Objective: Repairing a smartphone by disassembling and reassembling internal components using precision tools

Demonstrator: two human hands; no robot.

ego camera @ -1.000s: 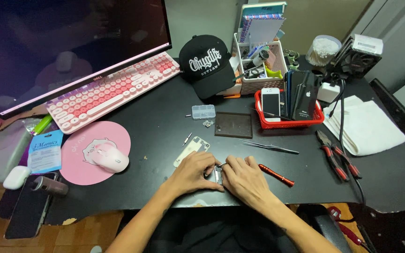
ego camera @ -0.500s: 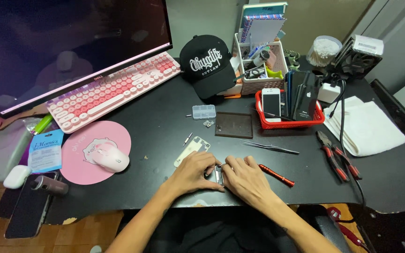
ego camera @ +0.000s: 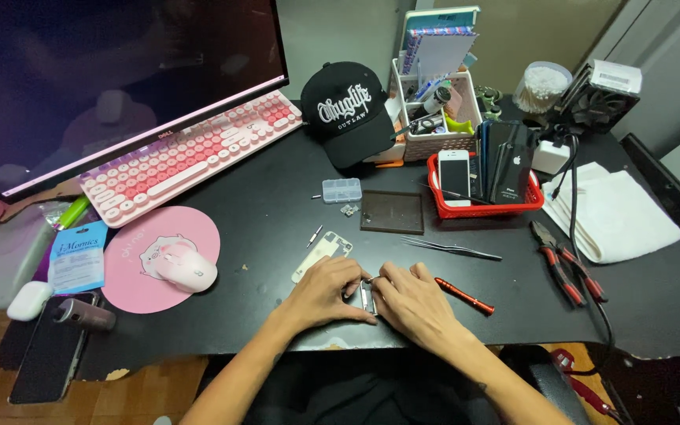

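Note:
Both of my hands meet at the near edge of a black desk [ego camera: 269, 212]. My left hand [ego camera: 323, 293] and my right hand [ego camera: 412, 303] pinch a small silvery metal part [ego camera: 367, 294] between their fingertips; most of it is hidden by the fingers. A pale phone frame piece [ego camera: 321, 255] lies just beyond my left hand. A red-handled screwdriver [ego camera: 464, 296] rests beside my right hand, and long tweezers [ego camera: 450, 249] lie a little farther back.
A dark rectangular mat [ego camera: 392, 211] and a small clear parts box [ego camera: 341, 190] sit mid-desk. Behind are a red tray of phones [ego camera: 483, 206], a black cap [ego camera: 349, 112], a pink keyboard [ego camera: 190, 153] and a monitor [ego camera: 104, 79]. Pink mouse [ego camera: 186, 267] left; red pliers [ego camera: 562, 264] and white towel [ego camera: 615, 216] right.

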